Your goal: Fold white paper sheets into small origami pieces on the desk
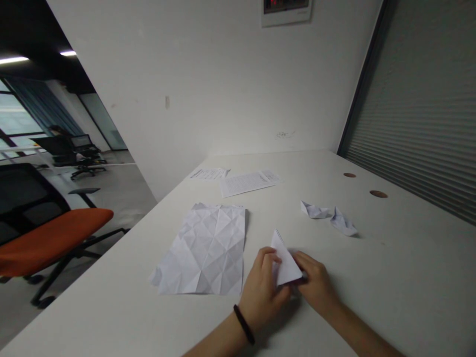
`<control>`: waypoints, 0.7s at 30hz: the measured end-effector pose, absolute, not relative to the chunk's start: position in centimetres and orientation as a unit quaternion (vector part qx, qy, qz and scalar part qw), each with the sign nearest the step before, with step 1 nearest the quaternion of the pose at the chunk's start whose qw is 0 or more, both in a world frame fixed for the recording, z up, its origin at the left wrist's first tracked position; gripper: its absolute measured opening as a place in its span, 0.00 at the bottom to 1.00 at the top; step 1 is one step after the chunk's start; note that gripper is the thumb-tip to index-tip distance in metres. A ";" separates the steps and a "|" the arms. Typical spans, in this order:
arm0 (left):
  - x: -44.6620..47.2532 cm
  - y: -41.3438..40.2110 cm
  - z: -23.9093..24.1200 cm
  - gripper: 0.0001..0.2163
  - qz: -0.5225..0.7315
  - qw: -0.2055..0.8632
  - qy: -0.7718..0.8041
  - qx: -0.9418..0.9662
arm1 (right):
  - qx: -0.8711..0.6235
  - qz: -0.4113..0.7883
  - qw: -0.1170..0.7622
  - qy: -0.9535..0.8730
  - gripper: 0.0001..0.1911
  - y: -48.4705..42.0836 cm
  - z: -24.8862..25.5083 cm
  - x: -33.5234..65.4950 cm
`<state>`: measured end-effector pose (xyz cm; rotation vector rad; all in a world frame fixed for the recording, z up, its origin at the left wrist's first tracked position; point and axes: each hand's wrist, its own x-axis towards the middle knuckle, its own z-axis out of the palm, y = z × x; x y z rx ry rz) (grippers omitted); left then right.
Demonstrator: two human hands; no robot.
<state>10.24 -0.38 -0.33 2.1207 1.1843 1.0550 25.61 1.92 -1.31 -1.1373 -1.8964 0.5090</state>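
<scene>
Between my two hands is a folded sheet of white paper (pixel 287 263), its visible face a triangle with the point up. My left hand (pixel 265 281), with a dark band on the wrist, grips its left side, fingers on the front face. On the other side my right hand (pixel 314 277) is closed on the lower right edge, its fingertips partly hidden behind the paper. To the left lies creased white paper (pixel 208 253) covered in fold lines. Two small folded paper boats (pixel 315 211) (pixel 342 223) rest beyond my right hand.
Printed sheets (pixel 248 183) (pixel 208 173) lie toward the far end of the white table (pixel 390 292). Two round holes (pixel 378 194) (pixel 349 175) are near its right edge, beside a blind-covered window (pixel 420 109). An orange office chair (pixel 55 233) stands left; a person sits far behind.
</scene>
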 end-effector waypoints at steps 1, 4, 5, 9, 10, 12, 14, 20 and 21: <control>10.2 -0.3 -0.4 0.18 0.389 0.245 0.436 0.774 | -0.447 0.198 0.415 -0.767 0.11 1.9 -1.2 25.6; 9.8 0.1 -0.4 0.15 0.379 0.224 0.445 0.780 | -0.430 0.181 0.408 -0.785 0.11 1.7 -1.0 25.7; 9.7 0.2 -0.4 0.14 0.375 0.207 0.452 0.783 | -0.430 0.172 0.405 -0.788 0.11 1.7 -0.9 25.8; 9.3 0.4 0.2 0.10 0.354 0.127 0.468 0.800 | -0.456 0.121 0.388 -0.791 0.18 1.8 -0.4 26.2; 9.2 0.3 0.3 0.10 0.348 0.110 0.467 0.806 | -0.465 0.111 0.385 -0.789 0.21 1.8 -0.3 26.3; 9.0 0.3 0.6 0.10 0.340 0.082 0.461 0.816 | -0.487 0.099 0.380 -0.780 0.24 1.9 -0.1 26.7; 8.9 0.3 0.7 0.11 0.347 0.065 0.449 0.821 | -0.510 0.094 0.376 -0.768 0.28 2.0 0.0 27.0; 8.4 1.0 0.1 0.18 0.376 0.052 0.429 0.819 | -0.505 0.123 0.383 -0.764 0.36 2.4 0.0 28.0; 8.2 1.2 0.0 0.22 0.366 0.050 0.431 0.823 | -0.492 0.125 0.391 -0.768 0.36 2.6 0.0 28.2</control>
